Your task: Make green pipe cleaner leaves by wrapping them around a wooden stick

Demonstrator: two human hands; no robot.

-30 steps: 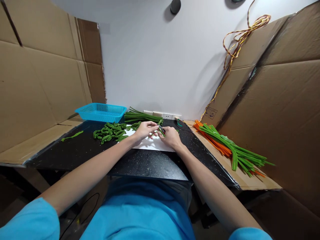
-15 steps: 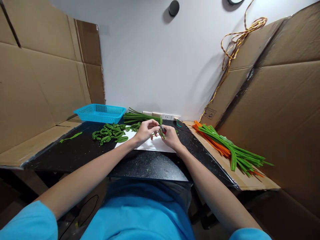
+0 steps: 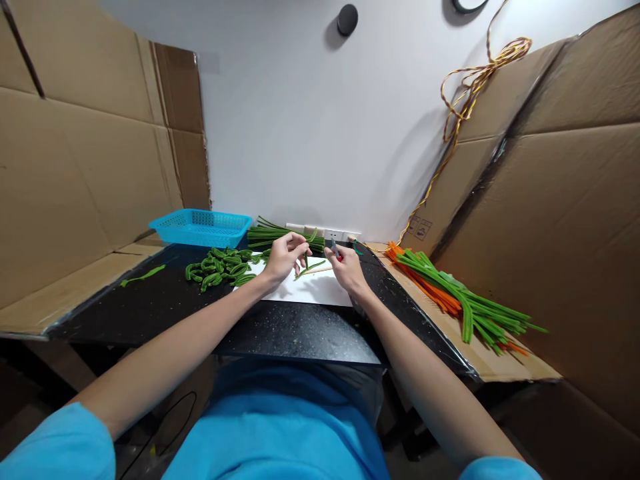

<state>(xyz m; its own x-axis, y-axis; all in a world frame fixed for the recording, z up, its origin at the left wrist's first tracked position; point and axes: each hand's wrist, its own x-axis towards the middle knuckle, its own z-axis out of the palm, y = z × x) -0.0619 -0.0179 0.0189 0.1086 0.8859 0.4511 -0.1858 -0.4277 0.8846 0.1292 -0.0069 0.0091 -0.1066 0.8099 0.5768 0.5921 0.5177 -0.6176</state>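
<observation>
My left hand [image 3: 284,260] pinches a short green pipe cleaner [image 3: 313,235] above a sheet of white paper [image 3: 320,291]. To its right, my right hand [image 3: 349,272] is closed around a small red-handled hand tool [image 3: 335,249] with a grey metal tip; whether it is scissors or pliers is too small to tell. The tip stands apart from the pipe cleaner. A thin tan stick [image 3: 320,270] lies on the paper between my hands. Left of the paper is a pile of bent green pipe cleaner loops [image 3: 220,268].
A blue plastic basket [image 3: 200,230] stands at the back left. Behind my hands lies a bundle of straight dark green pipe cleaners [image 3: 273,235]. Lighter green stems [image 3: 465,297] and orange stems [image 3: 435,293] rest on cardboard at the right. Cardboard walls [image 3: 90,133] rise on both sides.
My hands have moved apart: the right hand has drawn the tool away to the right, and the left hand has shifted slightly left with the pipe cleaner. More of the paper shows.
</observation>
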